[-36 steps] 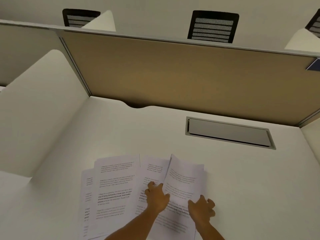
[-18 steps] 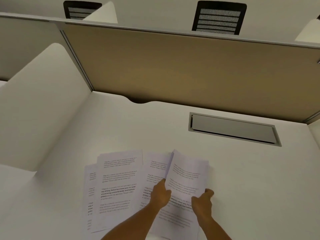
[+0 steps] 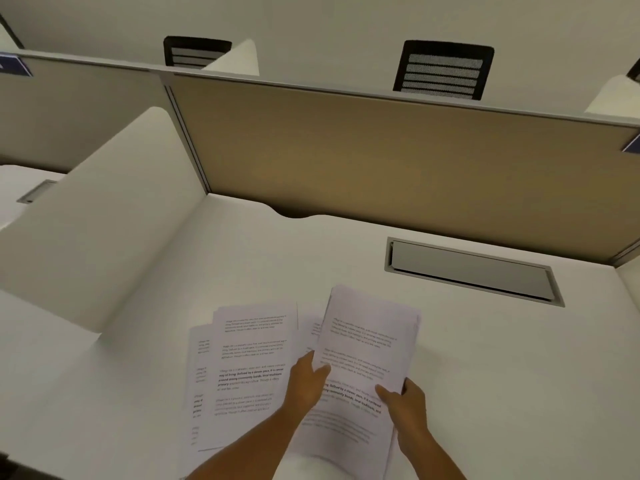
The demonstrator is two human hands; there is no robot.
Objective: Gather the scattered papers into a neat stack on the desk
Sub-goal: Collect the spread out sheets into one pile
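Grip: left hand (image 3: 306,382) and right hand (image 3: 403,401) each closed on a side edge of a small bundle of white printed paper sheets (image 3: 363,355), thumbs on top; far end tilted up off the pale cream table (image 3: 485,375). Remaining white printed sheets (image 3: 249,368) lie fanned and overlapping just left, flat on the table. Judgement: gathering partway. To do well, pinch lightly, keep the edges flush, lower the bundle squarely over the fanned sheets, then square all sides.
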